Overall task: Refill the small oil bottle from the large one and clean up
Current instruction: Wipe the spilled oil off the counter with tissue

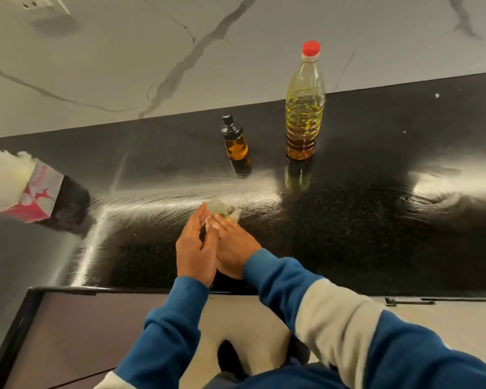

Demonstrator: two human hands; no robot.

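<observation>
The small oil bottle [234, 141] stands upright on the black counter [376, 220] with its black cap on, amber oil inside. To its right stands the large clear oil bottle [305, 108], roughly half full and closed with a red cap. Near the counter's front edge, my left hand [195, 248] and my right hand [235, 248] are pressed close together around a crumpled, oil-stained tissue [222, 209]. The fingertips of both hands pinch the tissue, which sticks out beyond them above the counter.
A pink tissue box [37, 195] with white tissues sticking out sits at the counter's left end. Streaky wipe marks shine across the counter's middle. A marble wall [152, 51] rises behind. Cabinet fronts [96, 332] lie below the front edge.
</observation>
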